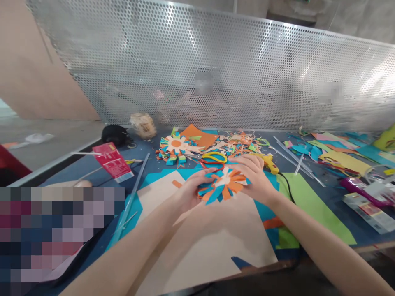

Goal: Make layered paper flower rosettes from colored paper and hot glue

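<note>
Both the left hand and the right hand are closed lightly on the paper flower, held just above the beige sheet on the worktop, so I think the petals need a gentle, even pressing, without creasing.

A pixelated block hides the bench's near left corner. The right hand covers part of the paper flower; behind the mesh screen, everything blurs.
</note>
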Motion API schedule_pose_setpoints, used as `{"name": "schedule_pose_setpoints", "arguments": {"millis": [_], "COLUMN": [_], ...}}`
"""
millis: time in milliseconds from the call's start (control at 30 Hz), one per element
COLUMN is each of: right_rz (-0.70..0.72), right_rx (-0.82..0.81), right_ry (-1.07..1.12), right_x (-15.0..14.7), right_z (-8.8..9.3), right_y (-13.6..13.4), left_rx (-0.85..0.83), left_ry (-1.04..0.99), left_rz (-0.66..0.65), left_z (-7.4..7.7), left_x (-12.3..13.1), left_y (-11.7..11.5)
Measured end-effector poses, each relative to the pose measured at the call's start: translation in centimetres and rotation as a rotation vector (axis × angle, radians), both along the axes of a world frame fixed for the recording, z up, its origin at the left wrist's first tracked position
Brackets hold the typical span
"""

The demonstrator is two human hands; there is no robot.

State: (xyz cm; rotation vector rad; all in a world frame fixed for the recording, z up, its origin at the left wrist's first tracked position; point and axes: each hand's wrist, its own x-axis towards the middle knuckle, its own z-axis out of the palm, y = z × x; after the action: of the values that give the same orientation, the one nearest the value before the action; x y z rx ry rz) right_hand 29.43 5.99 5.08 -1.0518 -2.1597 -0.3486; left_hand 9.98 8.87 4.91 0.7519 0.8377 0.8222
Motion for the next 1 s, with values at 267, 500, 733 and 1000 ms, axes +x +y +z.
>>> {"name": "schedule_pose_setpoints", "arguments": {"millis": [267,500,733,1000], "right_rz": [-0.012,0.082,0.07,0.277], "right_rx": [-0.198,-0.485,-0.34,-0.174], "right_ry": [0.522,0.726,0.497,0.409], "right_x": [0.5,0.4,0.3,0.2], "right_z": [-0.3,-1.3,-0.7,-0.1], "right_y": [0.6,1.5,0.7,0.3], "left_rx": [0.425,1.593,1.783,1.89], "left_ry": [0.29,0.662,0.96,0.967], "left_rz": [0.122,0.585,0.495,0.605], "left_z": [0.1,0.9,0.3,1.0], "left_x": [-0.8,-2.5,-1.8,-1.9], "left_y": [0.4,-0.2,-0.7,-1.1]}}
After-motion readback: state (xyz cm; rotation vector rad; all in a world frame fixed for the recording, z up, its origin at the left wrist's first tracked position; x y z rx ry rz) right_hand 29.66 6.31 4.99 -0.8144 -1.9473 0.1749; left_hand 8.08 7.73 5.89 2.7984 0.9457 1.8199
